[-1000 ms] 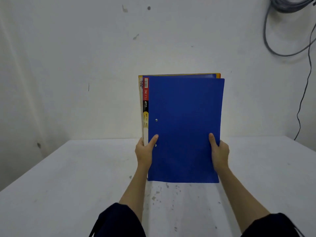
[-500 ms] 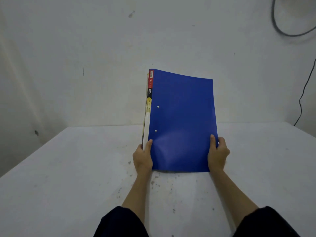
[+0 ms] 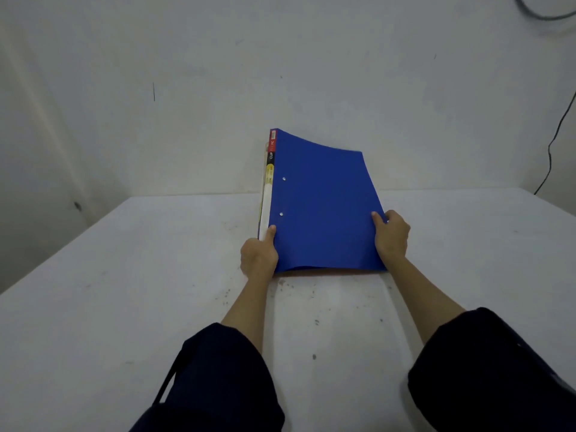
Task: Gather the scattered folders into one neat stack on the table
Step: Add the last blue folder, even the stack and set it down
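Note:
A stack of folders (image 3: 321, 207), with a blue one facing me and yellow and white edges showing at its left spine, leans back over the middle of the white table (image 3: 124, 291). Its bottom edge rests on or just above the tabletop. My left hand (image 3: 258, 255) grips the lower left edge, thumb on the blue cover. My right hand (image 3: 391, 235) grips the lower right edge. The folders behind the blue one are mostly hidden.
A white wall stands right behind the table's far edge. A black cable (image 3: 558, 129) hangs down the wall at the far right, and a grey cable loop (image 3: 542, 14) shows at the top right. My dark sleeves fill the bottom of the view.
The stack was held upright in the air a second ago. Both hands have brought it down and tilted it back toward the table, sliding lower along its sides.

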